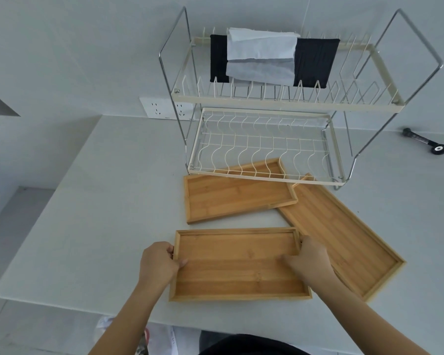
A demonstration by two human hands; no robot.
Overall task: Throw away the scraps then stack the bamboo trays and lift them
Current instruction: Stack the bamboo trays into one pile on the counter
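— Where do your hands sit right now?

— My left hand is on the left short end of the near bamboo tray, thumb over the rim onto the floor of the tray, fingers curled round the outside. My right hand has the right short end the same way, thumb lying inside, fingers behind the rim. Both grips are closed on that tray; neither is free.

— How does it lie?

— Long axis across me, left to right, square to the bench edge and close to it. I see no scraps on any tray.

— And the others?

— The middle tray lies straight ahead, beyond the one I hold, tilted a little, its far corner under the dish rack. Its right end rests on the corner of the large tray, which runs diagonally away to my right, just beside my right hand.

— So what does the move turn on?

— I judge the large one should be the base. It lies to the right and skewed, so my tray must go rightward and turn to match its long axis; the right hand leads, being nearer
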